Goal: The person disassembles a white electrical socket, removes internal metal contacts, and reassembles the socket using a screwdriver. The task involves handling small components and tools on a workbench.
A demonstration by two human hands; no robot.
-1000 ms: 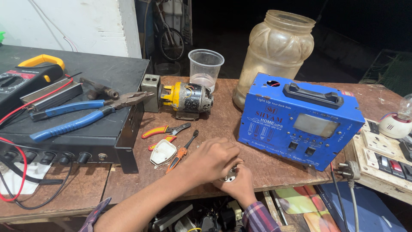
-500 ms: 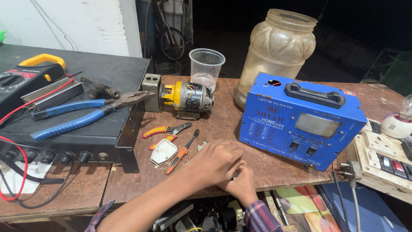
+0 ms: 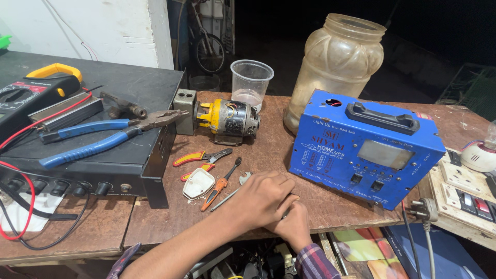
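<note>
Small metal part seen under the hands a second ago is now covered; hands are staying clasped at the tabletop (image 3: 330,206) front edge. Left hand (image 3: 261,199) is curling over the right hand (image 3: 292,227), fingers closed; cannot tell what they are holding. Just left, a screwdriver (image 3: 221,185), white plug (image 3: 199,184) and red cutters (image 3: 199,157) are lying. Blue power box (image 3: 361,150) is sitting just beyond the hands. Blue pliers (image 3: 103,137) are resting on a black box (image 3: 124,160).
</note>
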